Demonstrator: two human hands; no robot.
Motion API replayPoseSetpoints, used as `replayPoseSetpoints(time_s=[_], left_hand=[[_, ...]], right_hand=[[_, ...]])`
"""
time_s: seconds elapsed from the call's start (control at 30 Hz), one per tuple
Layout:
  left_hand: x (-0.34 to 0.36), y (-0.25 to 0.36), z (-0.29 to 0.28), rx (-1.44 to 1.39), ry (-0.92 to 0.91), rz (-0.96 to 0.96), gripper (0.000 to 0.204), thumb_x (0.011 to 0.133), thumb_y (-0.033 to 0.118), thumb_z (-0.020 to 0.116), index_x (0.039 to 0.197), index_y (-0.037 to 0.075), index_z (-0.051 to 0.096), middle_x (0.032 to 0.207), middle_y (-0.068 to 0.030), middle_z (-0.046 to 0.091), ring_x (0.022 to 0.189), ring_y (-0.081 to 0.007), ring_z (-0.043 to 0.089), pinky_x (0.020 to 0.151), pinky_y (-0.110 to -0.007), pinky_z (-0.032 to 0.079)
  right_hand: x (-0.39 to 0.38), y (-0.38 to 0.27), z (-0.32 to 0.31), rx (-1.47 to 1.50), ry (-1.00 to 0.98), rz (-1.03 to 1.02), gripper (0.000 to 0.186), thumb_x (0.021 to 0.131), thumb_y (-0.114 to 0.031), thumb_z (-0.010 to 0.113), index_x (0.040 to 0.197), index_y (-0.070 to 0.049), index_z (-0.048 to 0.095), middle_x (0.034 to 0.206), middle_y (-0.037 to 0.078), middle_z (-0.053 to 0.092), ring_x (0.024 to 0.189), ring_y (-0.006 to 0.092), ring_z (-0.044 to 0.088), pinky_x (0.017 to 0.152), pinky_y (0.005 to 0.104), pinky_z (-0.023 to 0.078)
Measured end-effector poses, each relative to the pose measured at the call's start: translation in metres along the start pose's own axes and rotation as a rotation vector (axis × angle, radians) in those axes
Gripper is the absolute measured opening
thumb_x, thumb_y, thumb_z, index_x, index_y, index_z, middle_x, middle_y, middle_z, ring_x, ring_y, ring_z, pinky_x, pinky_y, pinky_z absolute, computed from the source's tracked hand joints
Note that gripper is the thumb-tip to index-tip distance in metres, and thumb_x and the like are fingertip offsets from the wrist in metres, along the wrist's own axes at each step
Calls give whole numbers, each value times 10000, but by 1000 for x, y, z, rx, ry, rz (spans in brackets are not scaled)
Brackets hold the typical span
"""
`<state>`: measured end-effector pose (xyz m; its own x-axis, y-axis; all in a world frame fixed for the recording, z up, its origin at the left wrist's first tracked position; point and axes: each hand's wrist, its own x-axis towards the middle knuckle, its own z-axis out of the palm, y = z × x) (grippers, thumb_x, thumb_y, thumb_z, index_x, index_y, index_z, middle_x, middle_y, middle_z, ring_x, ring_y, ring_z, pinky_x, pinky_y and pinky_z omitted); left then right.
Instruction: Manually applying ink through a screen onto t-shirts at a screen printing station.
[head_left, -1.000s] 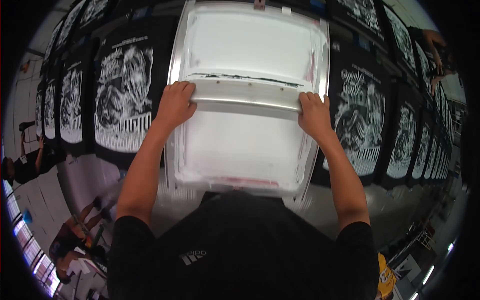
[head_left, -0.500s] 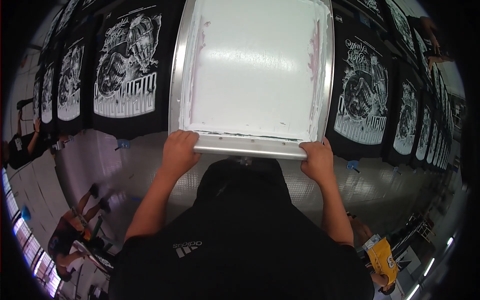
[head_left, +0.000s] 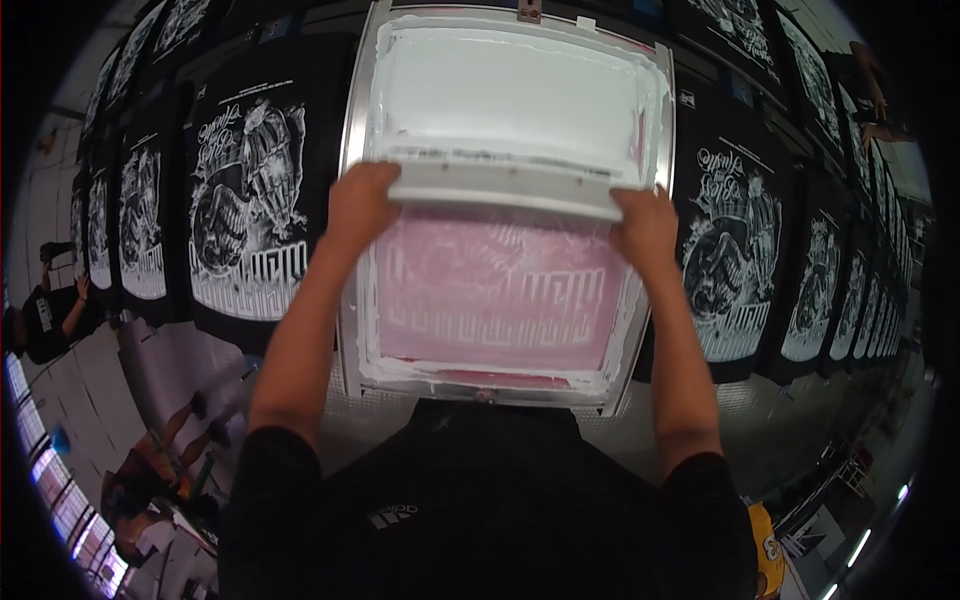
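A long, pale metal squeegee (head_left: 505, 190) lies crosswise over a screen-printing frame (head_left: 355, 115) in front of me. My left hand (head_left: 362, 212) is closed round its left end, and my right hand (head_left: 648, 232) grips the right end. Beyond the squeegee, white ink (head_left: 500, 80) coats the screen. On the near side the pink mesh (head_left: 490, 300) shows, with a faint pattern of lettering and drawing. White ink smears run along the inner borders of the frame. The squeegee's lower edge is blurred.
Black shirts with white prints lie in rows, one shirt (head_left: 250, 200) to the left and another (head_left: 730, 230) to the right. A metal bracket (head_left: 529, 10) sits at the frame's far edge. Other people stand at the left and lower right, including one in a yellow top (head_left: 765, 550).
Both hands have moved the squeegee away from my body, and pink mesh now shows behind it. More of the frame's near and far ends has come into view.
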<state>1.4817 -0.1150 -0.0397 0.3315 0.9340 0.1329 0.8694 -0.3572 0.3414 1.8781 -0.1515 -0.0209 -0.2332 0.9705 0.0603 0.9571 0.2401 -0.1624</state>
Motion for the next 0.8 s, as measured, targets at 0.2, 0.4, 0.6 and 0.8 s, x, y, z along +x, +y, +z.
replayPoseSetpoints(time_s=[0.2, 0.4, 0.6, 0.8], left_hand=[[169, -40, -4, 166, -82, -20, 423, 692, 245, 769, 1098, 148, 708, 961, -183, 695, 913, -360, 664, 816, -431, 530], [177, -32, -43, 119, -198, 4, 380, 693, 358, 777, 943, 76, 724, 889, -173, 698, 869, -369, 657, 791, -439, 518], [-120, 51, -86, -61, -492, -111, 406, 653, 91, 807, 1042, 72, 695, 930, -151, 651, 914, -344, 636, 816, -429, 518], [-251, 86, -60, -106, -275, -45, 365, 573, 21, 723, 925, 58, 635, 947, -90, 664, 912, -304, 616, 809, -409, 501]], right_hand=[[154, 66, -1, -171, -46, -3, 415, 674, -144, 639, 1082, -167, 708, 936, 148, 710, 909, 317, 675, 856, 428, 515], [167, 52, -44, -82, -256, 26, 463, 710, -118, 571, 1161, -110, 678, 1006, 177, 695, 975, 356, 657, 856, 427, 523], [-116, -64, -86, 80, -543, 139, 460, 644, -5, 645, 1086, -115, 710, 952, 160, 687, 932, 365, 612, 850, 427, 500], [-237, -105, -53, 160, -398, 122, 383, 626, -15, 645, 1003, -83, 671, 947, 89, 691, 947, 287, 633, 1052, 521, 370]])
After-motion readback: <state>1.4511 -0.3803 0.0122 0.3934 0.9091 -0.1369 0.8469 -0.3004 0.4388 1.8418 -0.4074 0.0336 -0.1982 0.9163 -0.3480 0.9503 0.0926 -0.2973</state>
